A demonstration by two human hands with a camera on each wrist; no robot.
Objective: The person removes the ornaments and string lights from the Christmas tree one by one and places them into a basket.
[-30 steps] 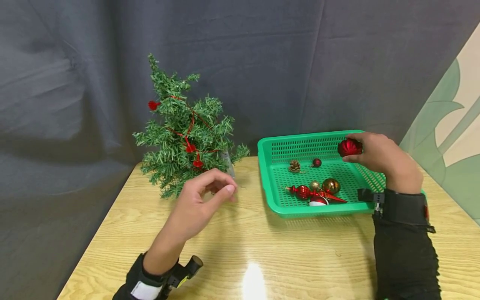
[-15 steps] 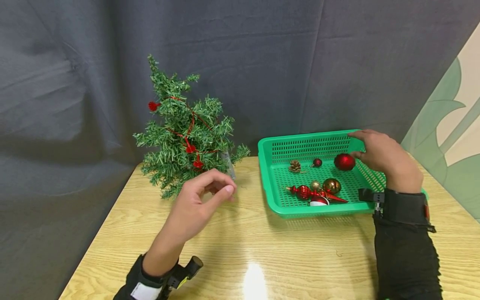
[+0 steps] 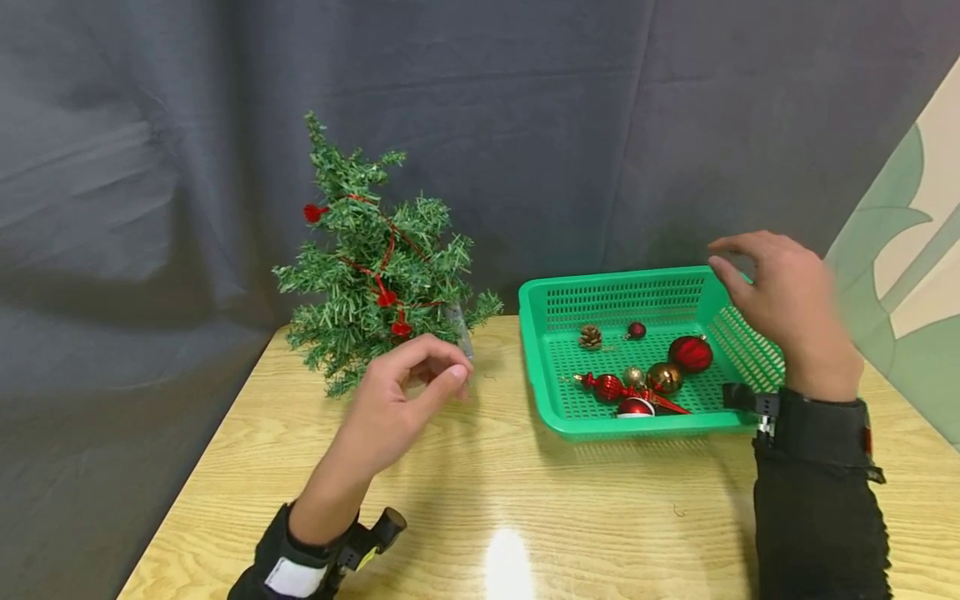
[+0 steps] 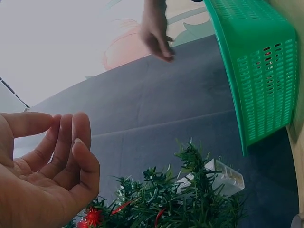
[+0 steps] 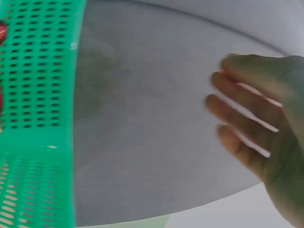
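Two empty hands (image 3: 787, 292), one red bauble (image 3: 691, 353) lying loose in the green basket (image 3: 622, 287).
Right raised above basket's far corner, fingers relaxed; left (image 3: 397, 400) loosely curled beside small tree (image 3: 375, 275). Probably light, glossy, slippery, breakable; best pinched gently at the cap.

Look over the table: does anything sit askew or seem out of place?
The small tree leans left rather than standing upright, its red garland draped unevenly. The ornaments lie loose in the green basket. Nothing looks spilled or broken.
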